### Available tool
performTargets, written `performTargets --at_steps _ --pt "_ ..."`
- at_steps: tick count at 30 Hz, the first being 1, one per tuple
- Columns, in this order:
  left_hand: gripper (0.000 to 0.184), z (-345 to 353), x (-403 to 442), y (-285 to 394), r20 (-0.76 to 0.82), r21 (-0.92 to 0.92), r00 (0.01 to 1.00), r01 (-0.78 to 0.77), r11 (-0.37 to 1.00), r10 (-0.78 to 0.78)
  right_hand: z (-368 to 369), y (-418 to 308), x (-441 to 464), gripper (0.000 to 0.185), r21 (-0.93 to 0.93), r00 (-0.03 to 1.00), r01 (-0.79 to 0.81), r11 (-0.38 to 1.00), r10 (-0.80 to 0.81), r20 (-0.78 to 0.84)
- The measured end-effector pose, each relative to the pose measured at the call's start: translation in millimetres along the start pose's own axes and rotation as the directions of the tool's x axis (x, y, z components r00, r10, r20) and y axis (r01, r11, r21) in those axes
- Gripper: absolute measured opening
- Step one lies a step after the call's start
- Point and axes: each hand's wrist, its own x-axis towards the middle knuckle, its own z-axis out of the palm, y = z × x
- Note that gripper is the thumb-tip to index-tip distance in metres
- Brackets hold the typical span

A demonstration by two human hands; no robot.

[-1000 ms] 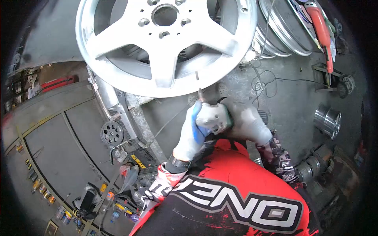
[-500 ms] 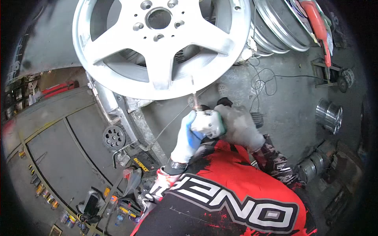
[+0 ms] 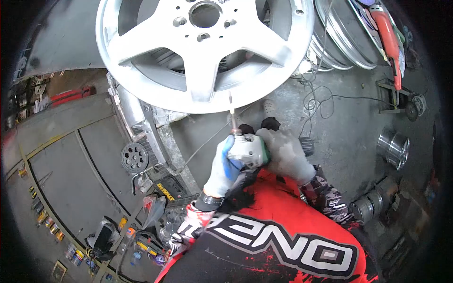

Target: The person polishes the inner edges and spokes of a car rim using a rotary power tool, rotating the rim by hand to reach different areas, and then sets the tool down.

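Just ahead of a worker's gloved hands, a large, pale five-spoke wheel (image 3: 200, 61) is facing the camera, its lower rim curving above the fingers. The left hand (image 3: 222, 165), in a white-and-blue glove below a dark wristwatch (image 3: 211, 199), is gripping the pale front housing of a power tool (image 3: 247, 151). The right hand (image 3: 288, 153), gloved in grey, is closing around the tool's dark green rear end. A slender shaft (image 3: 233, 123) is pointing from the tool toward the wheel, its tip overlapping the lower rim in the view; whether it is touching cannot be told.

Below and left of the left hand, a black-and-yellow DeWalt-labelled case (image 3: 167, 190) is lying beside a clear plastic bag (image 3: 155, 214); the contents of both are too unclear to identify. Farther left, small bottles and packages (image 3: 54, 231) are standing in a row along a metal frame. A round, holed disc (image 3: 134, 157) is sitting between that frame and the left hand.

Well to the right of the right hand, a polished wheel barrel (image 3: 393, 147) is resting on the floor, its open end showing. Beyond it, up and to the right, a red power tool (image 3: 387, 35) is lying near more silvery rims (image 3: 347, 35), while a thin cord (image 3: 354, 97) is looping across the floor.
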Motion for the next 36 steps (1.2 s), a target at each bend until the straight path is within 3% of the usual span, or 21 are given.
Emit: performTargets --at_steps 3,7,9,12,15,20,26,28,29,30,31,34,36 --pt "0.05 -14 -10 12 -0.005 -0.044 1.0 0.03 0.999 -0.03 16 -8 8 0.05 -0.052 0.989 0.125 0.991 -0.129 -0.07" --pt "0.052 -18 -8 10 -0.002 -0.015 0.999 0.049 0.999 -0.049 19 -6 9 0.052 -0.071 0.99 0.127 0.989 -0.131 -0.055" --pt "0.051 -3 -4 3 0.011 -0.016 0.998 0.055 0.998 -0.054 13 4 2 0.054 0.001 0.978 0.157 0.988 -0.155 -0.138" --pt "0.047 11 11 -19 0.087 -0.018 0.994 0.071 0.997 -0.069 -3 24 -8 0.058 -0.034 0.998 0.028 0.999 -0.03 -0.055" --pt "0.054 22 33 -37 0.232 0.02 0.968 0.091 0.996 -0.093 -23 42 -21 0.064 -0.073 0.991 -0.007 0.997 -0.003 -0.133" --pt "0.047 27 46 -48 0.212 -0.008 0.968 0.139 0.99 -0.134 -33 50 -25 0.067 -0.161 0.985 -0.055 0.985 0.028 -0.168" --pt "0.048 -21 29 -48 0.149 0.148 0.989 -0.046 0.988 0.024 -8 27 -9 0.06 -0.145 0.992 0.033 0.989 -0.05 -0.117" --pt "0.051 -7 9 -19 0.267 -0.078 0.962 0.088 0.993 -0.064 6 26 -6 0.062 -0.08 0.994 0.06 0.995 -0.067 -0.091" --pt "0.056 -7 0 -16 0.205 0.1 0.978 -0.054 0.994 0.032 13 21 -3 0.062 -0.054 0.987 0.104 0.993 -0.11 -0.12" --pt "0.053 -1 -5 -8 0.041 0.02 0.998 0.051 0.999 -0.051 17 15 1 0.062 -0.029 0.977 0.15 0.988 -0.152 -0.151" --pt "0.053 -3 -8 -3 0.033 0.02 0.999 0.031 0.999 -0.032 16 9 5 0.064 -0.029 0.987 0.136 0.99 -0.138 -0.079" --pt "0.056 -20 -12 0 0.023 0.034 1.0 0.007 0.999 -0.008 28 5 10 0.051 -0.042 0.963 0.219 0.975 -0.223 -0.15" --pt "0.059 -22 -11 -1 0.021 0.02 1.0 0.001 1.0 -0.002 30 9 11 0.054 -0.055 0.964 0.224 0.973 -0.229 -0.135"
